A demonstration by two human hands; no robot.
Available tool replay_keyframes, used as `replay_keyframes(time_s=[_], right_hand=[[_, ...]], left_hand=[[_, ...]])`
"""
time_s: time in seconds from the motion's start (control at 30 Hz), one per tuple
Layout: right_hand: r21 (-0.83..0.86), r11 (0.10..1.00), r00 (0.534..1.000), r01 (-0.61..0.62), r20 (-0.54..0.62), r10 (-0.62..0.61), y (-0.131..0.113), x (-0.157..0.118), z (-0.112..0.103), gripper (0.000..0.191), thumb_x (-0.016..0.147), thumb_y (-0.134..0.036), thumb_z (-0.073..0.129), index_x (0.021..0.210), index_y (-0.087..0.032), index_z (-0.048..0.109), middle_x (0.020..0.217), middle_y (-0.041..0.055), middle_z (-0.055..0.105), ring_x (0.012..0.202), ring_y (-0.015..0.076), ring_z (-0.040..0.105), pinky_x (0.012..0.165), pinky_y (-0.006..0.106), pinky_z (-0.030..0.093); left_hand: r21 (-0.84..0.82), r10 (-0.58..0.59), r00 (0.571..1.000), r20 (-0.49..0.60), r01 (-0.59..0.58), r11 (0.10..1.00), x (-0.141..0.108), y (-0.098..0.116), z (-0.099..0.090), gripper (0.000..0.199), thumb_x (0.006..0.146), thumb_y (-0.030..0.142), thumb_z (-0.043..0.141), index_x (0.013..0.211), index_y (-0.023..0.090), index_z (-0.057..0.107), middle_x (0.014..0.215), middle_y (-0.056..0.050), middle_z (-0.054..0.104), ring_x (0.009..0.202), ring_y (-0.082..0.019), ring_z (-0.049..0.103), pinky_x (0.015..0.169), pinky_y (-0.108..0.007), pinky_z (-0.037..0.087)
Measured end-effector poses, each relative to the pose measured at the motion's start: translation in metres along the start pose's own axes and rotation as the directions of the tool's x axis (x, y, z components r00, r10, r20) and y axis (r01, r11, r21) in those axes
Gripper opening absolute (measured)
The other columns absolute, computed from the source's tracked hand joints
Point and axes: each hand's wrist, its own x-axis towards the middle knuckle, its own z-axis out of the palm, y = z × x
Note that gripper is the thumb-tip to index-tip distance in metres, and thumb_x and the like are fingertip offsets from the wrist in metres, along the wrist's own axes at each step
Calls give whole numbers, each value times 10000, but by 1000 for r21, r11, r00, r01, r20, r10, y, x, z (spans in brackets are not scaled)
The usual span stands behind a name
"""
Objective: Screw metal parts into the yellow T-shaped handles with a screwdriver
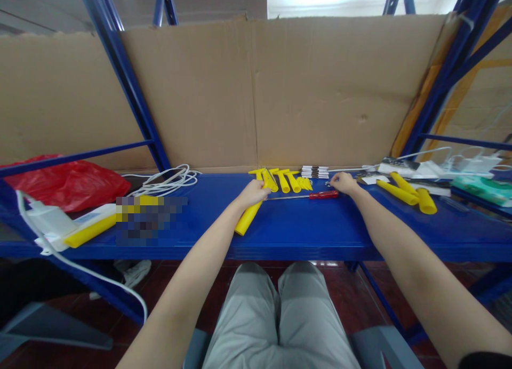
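Observation:
My left hand (255, 193) is closed round a yellow tube-shaped plastic handle (247, 219), whose wide end points toward the table's front edge. Just beyond it stands a row of yellow T-shaped plastic pieces (284, 182), with several small flat yellow pieces (305, 184) at their right. A screwdriver (323, 195) with a red handle lies between my hands, its shaft pointing left. My right hand (344, 182) has its fingertips together at some small metal bits (328, 184) on the table; what they pinch is too small to tell.
Behind the blue table (288, 225) rises a cardboard panel (320, 91). A stack of white strips (314, 171) sits at the back. More yellow tubes (426, 201) lie right. On the left are a red plastic bag (76, 182), a coiled white cable (172, 181) and a power strip (92, 217).

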Motion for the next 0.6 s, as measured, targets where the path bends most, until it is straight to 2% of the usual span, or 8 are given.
replay_keyframes(time_s=[0.13, 0.4, 0.6], right_hand=[[3, 1000, 999, -30, -18, 30, 1, -2, -1, 252, 792, -245, 510, 919, -204, 724, 1046, 113, 702, 1023, 287, 605, 879, 425, 447], [66, 998, 1000, -1, -26, 3, 20, -1, 0, 256, 788, -325, 526, 874, -188, 724, 726, 85, 694, 762, 232, 644, 740, 339, 479], [86, 993, 997, 80, -20, -79, 22, -2, 3, 228, 760, -304, 555, 840, -188, 733, 735, 63, 704, 743, 196, 645, 748, 298, 475]], left_hand=[[-14, 5, 1000, 0, -5, 1000, 1, -2, 0, 235, 705, 117, 493, 473, 155, 509, 419, 25, 466, 416, -96, 456, 481, -210, 375], [-42, -15, 1000, -3, 15, 999, -2, 3, -1, 243, 723, 101, 489, 486, 158, 491, 400, 38, 453, 387, -83, 442, 446, -193, 341], [-63, -15, 1000, -2, 14, 998, 0, 0, -2, 237, 713, 102, 482, 483, 158, 486, 400, 38, 453, 373, -76, 434, 434, -193, 335]])
